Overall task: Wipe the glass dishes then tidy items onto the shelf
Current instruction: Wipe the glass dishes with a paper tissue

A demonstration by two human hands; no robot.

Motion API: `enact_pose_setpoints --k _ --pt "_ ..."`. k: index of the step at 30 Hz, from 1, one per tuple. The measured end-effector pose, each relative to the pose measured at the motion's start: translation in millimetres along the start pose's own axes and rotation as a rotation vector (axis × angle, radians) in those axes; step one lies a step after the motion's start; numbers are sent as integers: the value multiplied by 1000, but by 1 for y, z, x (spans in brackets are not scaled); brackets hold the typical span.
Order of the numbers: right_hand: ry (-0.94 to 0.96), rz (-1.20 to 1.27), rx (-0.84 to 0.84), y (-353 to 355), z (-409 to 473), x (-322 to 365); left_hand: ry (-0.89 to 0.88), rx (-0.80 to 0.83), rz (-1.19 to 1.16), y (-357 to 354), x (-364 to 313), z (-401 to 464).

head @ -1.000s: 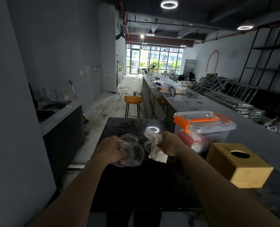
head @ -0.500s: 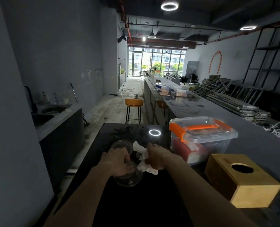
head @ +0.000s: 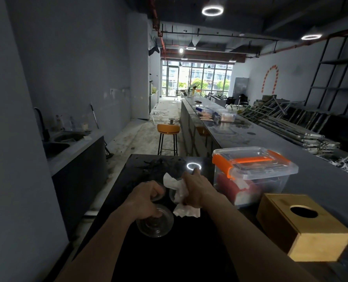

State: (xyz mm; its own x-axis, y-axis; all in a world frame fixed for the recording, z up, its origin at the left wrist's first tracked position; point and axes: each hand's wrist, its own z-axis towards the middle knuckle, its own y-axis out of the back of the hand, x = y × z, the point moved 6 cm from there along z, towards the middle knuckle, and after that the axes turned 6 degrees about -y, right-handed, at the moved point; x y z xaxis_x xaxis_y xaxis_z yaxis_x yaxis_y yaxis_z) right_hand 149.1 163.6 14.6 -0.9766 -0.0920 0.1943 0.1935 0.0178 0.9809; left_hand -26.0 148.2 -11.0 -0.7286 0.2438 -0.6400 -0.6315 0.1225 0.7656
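head view:
left hand: clamped on the rim of a glass dish, steadying it on the black counter for wiping
right hand: clenched around a crumpled tissue, pressed at a second dish, mostly hidden
shelf: not clearly seen

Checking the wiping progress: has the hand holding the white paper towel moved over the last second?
Yes. The right hand with the white paper towel has moved closer to the clear plastic storage box with orange latches.
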Motion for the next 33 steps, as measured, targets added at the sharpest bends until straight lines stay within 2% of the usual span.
enact_pose_setpoints --k 4,6,9,12,15,20,33 --pt "61 24 -122 15 3 8 -20 -8 -185 11 -1 -3" --pt "97 103 -118 21 4 16 -21 -13 -296 25 -1 -7" --pt "152 165 -62 23 9 35 16 -55 -439 52 7 -12" --pt "166 212 58 10 23 57 46 -214 -568 76 28 -17" --pt "138 147 149 -12 35 77 60 -337 -646 86 50 -21" --pt "102 100 228 -42 50 100 53 -424 -607 90 79 -22" --pt "35 38 156 -46 65 98 111 -344 -430 78 99 -13"
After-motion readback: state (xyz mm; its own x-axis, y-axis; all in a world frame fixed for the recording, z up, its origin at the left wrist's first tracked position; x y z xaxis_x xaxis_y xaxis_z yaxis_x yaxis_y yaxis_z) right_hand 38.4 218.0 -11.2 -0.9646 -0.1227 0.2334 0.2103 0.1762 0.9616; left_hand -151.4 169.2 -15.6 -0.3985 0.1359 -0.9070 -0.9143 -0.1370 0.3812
